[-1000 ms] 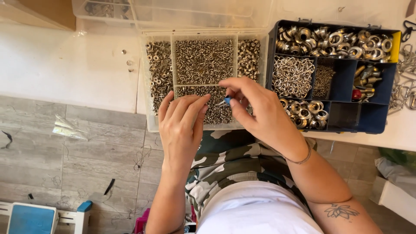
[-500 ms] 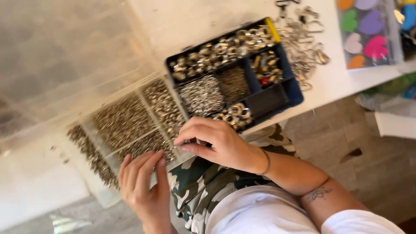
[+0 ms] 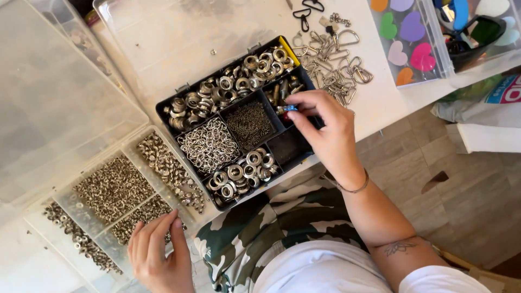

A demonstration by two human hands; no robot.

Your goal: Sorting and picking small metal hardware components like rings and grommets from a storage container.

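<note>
My right hand [image 3: 324,132] reaches over the dark blue compartment box [image 3: 168,116] and pinches a small blue piece [image 3: 290,108] at its right-hand compartments. That box holds metal rings, eyelets, fine chain and small fittings. My left hand [image 3: 158,255] rests with loosely spread fingers at the near edge of a clear plastic organiser [image 3: 65,198], which is filled with small silver eyelets [image 3: 114,187]. The left hand holds nothing that I can see.
A heap of metal clasps and key rings [image 3: 334,51] lies on the white table beyond the blue box. A clear tray of coloured heart shapes [image 3: 407,40] stands at the top right. Open clear lids [image 3: 54,92] lie at the left. Tiled floor and bags are at the right.
My right hand moved from the clear eyelet organiser to the right side of the blue box, carrying the small blue piece. My left hand dropped to the organiser's near edge. My view swung round.
</note>
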